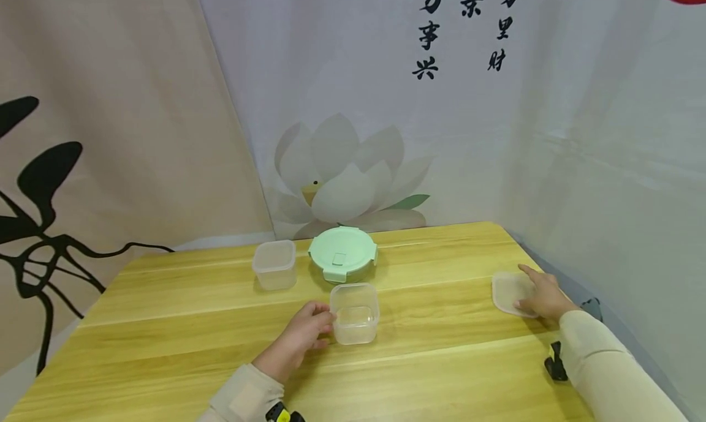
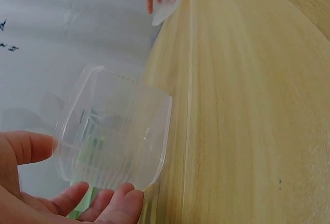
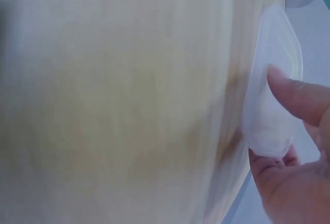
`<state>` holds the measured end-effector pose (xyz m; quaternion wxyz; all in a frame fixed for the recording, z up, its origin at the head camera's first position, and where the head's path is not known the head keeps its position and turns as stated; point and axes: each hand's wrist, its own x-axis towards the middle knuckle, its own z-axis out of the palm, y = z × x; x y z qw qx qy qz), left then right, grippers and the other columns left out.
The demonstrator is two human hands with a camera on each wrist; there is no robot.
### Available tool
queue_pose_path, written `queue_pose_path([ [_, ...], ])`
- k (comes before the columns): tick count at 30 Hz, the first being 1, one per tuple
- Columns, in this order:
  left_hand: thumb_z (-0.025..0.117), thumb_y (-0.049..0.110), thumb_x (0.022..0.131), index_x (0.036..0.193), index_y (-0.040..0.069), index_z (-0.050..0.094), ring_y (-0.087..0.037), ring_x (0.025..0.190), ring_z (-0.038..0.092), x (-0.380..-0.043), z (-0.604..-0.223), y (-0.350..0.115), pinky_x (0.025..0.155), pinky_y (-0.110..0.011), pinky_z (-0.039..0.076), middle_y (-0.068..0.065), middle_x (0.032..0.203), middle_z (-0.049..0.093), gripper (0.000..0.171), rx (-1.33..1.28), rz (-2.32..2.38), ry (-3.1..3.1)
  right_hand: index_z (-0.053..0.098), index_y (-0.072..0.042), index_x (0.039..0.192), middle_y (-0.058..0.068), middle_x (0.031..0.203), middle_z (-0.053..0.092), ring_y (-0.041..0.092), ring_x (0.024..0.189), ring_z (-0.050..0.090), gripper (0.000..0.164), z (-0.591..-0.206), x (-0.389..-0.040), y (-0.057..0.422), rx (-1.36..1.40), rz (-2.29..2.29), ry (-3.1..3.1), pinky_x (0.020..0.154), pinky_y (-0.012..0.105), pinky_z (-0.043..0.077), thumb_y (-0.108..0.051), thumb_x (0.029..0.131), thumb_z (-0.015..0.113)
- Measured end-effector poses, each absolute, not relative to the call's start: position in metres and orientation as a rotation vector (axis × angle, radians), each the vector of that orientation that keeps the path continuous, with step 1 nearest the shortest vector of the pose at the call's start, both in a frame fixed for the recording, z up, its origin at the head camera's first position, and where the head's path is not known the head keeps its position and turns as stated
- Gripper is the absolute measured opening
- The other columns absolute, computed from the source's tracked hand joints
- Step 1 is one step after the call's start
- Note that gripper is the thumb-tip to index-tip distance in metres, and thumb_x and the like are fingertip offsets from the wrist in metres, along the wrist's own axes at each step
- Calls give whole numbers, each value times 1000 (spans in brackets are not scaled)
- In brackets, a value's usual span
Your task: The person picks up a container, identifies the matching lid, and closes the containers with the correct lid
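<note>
A clear, lidless plastic food container [image 1: 355,333] stands upright near the middle of the wooden table. My left hand [image 1: 309,333] is at its left side, fingers loosely bent; in the left wrist view the thumb [image 2: 36,147] and fingertips meet or nearly meet its wall, not wrapping round it. Over at the table's right edge, my right hand [image 1: 546,296] holds a translucent square lid [image 1: 503,292]. The right wrist view has the thumb [image 3: 299,98] on the lid's face and other fingers at its lower edge, partly hidden behind it.
Behind the clear container sits a round box with a mint-green clip lid [image 1: 343,250]. Left of that stands another translucent square container [image 1: 274,263], with a lid on. A printed curtain [image 1: 469,134] hangs behind the table [image 1: 182,324].
</note>
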<state>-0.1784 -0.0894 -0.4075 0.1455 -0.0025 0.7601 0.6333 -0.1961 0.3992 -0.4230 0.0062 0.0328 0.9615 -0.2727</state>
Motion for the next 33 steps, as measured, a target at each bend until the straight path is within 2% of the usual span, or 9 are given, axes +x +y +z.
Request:
queue_pose_path([
  [4,52,17,95,123,-7,45,-33,105,56,-178,-407,-90,75,-41,52,-21,119,52,38,-5,1824,2186,15,11,146,47,134,26,61,123,14,98,-421,-196,398,159,-915,2963,96,70,28,-11,76,80],
  [10,52,17,95,124,-8,45,-34,107,56,-178,-407,-90,75,-42,52,-21,121,51,38,1,1827,2181,9,13,147,49,135,27,61,123,28,97,-418,-195,394,187,-1013,2893,97,65,35,-8,79,75],
  [16,52,17,95,124,-8,45,-35,107,56,-177,-405,-91,77,-43,52,-23,122,51,38,9,1821,2179,16,16,142,48,132,31,55,116,40,89,-417,-193,390,205,-1136,2876,94,59,40,0,76,73],
  [19,52,16,95,123,-8,45,-34,106,56,-177,-405,-91,76,-42,52,-22,120,51,37,6,1824,2179,18,17,139,45,131,31,51,114,41,84,-417,-191,388,229,-1211,2860,90,54,43,3,76,72],
  [26,52,16,94,122,-7,45,-36,107,55,-177,-406,-91,76,-44,52,-22,121,51,37,-6,1833,2164,16,16,138,39,128,32,43,106,44,80,-418,-187,384,266,-1382,2794,72,29,49,8,78,68],
  [33,52,17,95,123,-7,44,-38,108,54,-177,-407,-91,75,-47,53,-23,123,49,37,1,1847,2140,16,12,141,36,128,34,26,92,52,80,-416,-185,375,250,-1524,2764,67,23,50,9,78,65],
])
